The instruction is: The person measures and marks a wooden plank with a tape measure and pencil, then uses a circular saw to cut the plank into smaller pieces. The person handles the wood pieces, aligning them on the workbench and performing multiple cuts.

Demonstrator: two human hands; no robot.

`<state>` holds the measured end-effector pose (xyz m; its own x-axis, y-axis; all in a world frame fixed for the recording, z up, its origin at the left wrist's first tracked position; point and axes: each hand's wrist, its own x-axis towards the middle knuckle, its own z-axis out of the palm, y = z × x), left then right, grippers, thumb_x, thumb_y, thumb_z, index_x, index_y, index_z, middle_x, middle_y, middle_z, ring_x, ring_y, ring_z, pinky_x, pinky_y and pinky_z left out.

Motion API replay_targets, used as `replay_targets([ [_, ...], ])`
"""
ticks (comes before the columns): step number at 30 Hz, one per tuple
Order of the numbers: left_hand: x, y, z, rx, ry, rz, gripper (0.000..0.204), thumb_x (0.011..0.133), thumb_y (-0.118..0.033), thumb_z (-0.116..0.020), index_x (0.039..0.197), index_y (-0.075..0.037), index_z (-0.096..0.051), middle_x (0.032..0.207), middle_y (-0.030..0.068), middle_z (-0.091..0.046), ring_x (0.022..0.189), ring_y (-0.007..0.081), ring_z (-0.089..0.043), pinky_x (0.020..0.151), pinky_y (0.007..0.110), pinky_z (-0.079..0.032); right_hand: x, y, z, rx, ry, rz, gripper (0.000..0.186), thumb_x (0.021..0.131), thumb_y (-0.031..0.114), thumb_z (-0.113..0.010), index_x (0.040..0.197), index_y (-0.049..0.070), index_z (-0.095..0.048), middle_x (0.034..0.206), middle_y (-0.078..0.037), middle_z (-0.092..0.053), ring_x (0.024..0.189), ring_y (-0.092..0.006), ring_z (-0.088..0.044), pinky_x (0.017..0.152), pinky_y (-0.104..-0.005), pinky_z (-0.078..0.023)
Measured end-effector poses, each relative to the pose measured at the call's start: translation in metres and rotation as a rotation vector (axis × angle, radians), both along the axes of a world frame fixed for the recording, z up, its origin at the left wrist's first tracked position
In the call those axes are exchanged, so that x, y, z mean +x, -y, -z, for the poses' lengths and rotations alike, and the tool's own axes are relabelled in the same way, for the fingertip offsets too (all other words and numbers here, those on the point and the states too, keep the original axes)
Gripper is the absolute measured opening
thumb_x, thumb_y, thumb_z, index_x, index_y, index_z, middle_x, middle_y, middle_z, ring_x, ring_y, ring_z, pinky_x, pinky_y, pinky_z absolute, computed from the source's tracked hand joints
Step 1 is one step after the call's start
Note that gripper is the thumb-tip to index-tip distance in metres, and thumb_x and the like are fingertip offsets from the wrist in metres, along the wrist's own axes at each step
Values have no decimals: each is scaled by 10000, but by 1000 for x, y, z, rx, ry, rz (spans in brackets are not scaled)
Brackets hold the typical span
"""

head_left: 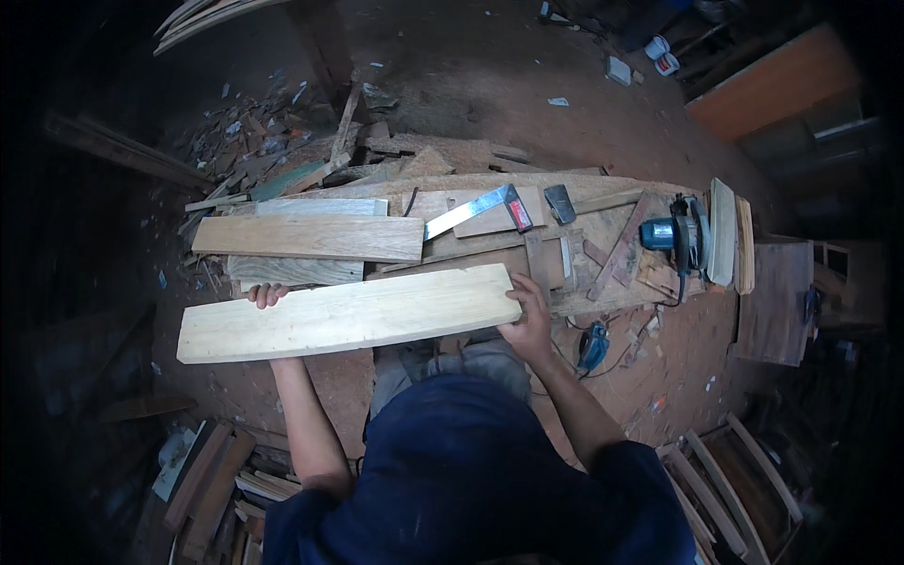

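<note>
A long pale wooden board (348, 315) is held up in front of me, over the near edge of the workbench. My left hand (267, 295) is closed on it from below; its fingertips curl over the far edge, and the palm is hidden under the wood. At the other end, my right hand (529, 318) grips the board's right end, thumb and fingers wrapped round it. Just beyond lies a browner plank (311, 237) on top of greyish boards (301, 271). A try square (480, 209) with a metal blade touches that plank's right end.
A teal circular saw (670, 234) stands at the bench's right end, beside upright boards (722, 231). Right of the square is a dark block (559, 203). Another teal power tool (593, 347) and its cord lie on the ground. Scrap wood (254, 151) piles up far left.
</note>
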<state>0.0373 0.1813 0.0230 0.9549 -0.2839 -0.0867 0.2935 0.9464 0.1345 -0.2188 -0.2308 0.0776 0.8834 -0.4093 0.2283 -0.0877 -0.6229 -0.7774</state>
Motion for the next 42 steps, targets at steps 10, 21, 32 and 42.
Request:
replay_targets([
  [10,-49,-2,15,849,-646,-209,785,1066,-716,-264,1632,-177,-331,1653,61,-402,1476,296,-447,1149,548,-459,19,2,20,927,-129,82,458,1016,140,-719,1421,-21,-581,1252,-110,-698,1149,-171,-639,1007,-320,-503],
  [21,-77,-5,35,876,-741,-167,759,1071,-704,-285,1617,-180,-346,1592,79,-446,1409,301,-492,1099,488,-513,21,20,44,961,-291,138,467,1112,276,-542,1462,-32,-570,1290,-111,-684,1179,-159,-612,1042,-289,-463],
  [32,-86,2,41,815,-773,-143,828,1041,-756,-312,1583,-134,-397,1536,108,-507,1338,308,-549,1054,496,-529,5,35,80,983,-411,180,410,1085,254,-567,1385,-19,-623,1243,-83,-710,1090,-148,-649,982,-287,-497],
  [42,-93,6,41,761,-830,-112,757,1066,-700,-338,1575,-143,-404,1549,117,-491,1341,314,-555,1080,469,-526,4,40,67,947,-484,17,471,973,114,-746,1399,-27,-602,1261,-101,-721,1137,-164,-676,989,-311,-535],
])
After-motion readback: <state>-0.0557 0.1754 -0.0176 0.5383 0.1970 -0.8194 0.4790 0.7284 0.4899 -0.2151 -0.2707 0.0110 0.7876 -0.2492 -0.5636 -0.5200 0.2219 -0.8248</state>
